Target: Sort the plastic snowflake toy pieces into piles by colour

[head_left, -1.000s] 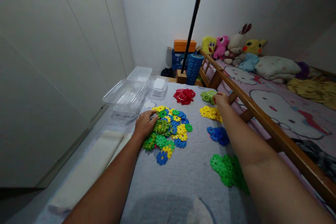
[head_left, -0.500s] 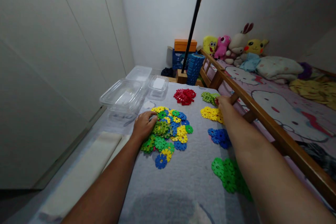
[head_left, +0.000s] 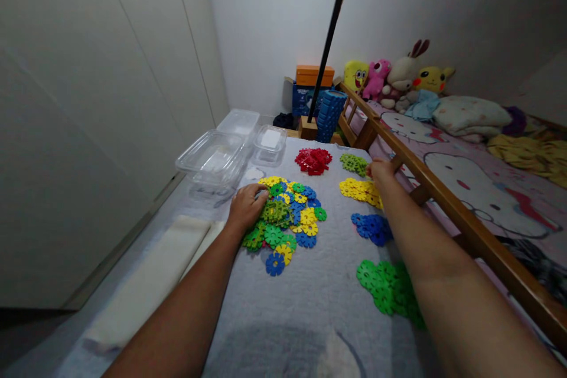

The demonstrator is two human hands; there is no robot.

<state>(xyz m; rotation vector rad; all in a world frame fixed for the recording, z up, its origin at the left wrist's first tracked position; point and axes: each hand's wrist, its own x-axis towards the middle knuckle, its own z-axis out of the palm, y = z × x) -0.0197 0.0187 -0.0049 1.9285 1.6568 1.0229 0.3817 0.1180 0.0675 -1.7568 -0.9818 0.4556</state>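
Note:
My left hand (head_left: 248,205) lies on the left edge of a mixed heap of plastic snowflake discs (head_left: 290,215) in blue, yellow and green. Its thumb stands apart from the other fingers and it grips nothing I can see. My right hand (head_left: 379,170) is stretched far forward at the right end of a light green disc pile (head_left: 353,163). Its fingers are curled, and whether a disc is between them is hidden. Nearer me along the right side lie yellow discs (head_left: 358,189), blue discs (head_left: 371,228) and green discs (head_left: 386,286). Red discs (head_left: 313,161) form a pile at the far middle.
Clear plastic containers (head_left: 211,156) stand at the left back beside a smaller lidded box (head_left: 270,140). A folded cream cloth (head_left: 155,277) lies at left. The wooden bed rail (head_left: 416,171) runs along the right, close to my right arm. A black pole (head_left: 330,35) rises behind.
My right hand has shifted slightly right, off the edge of the light green pile. My left hand stays at the mixed heap. The view has moved slightly.

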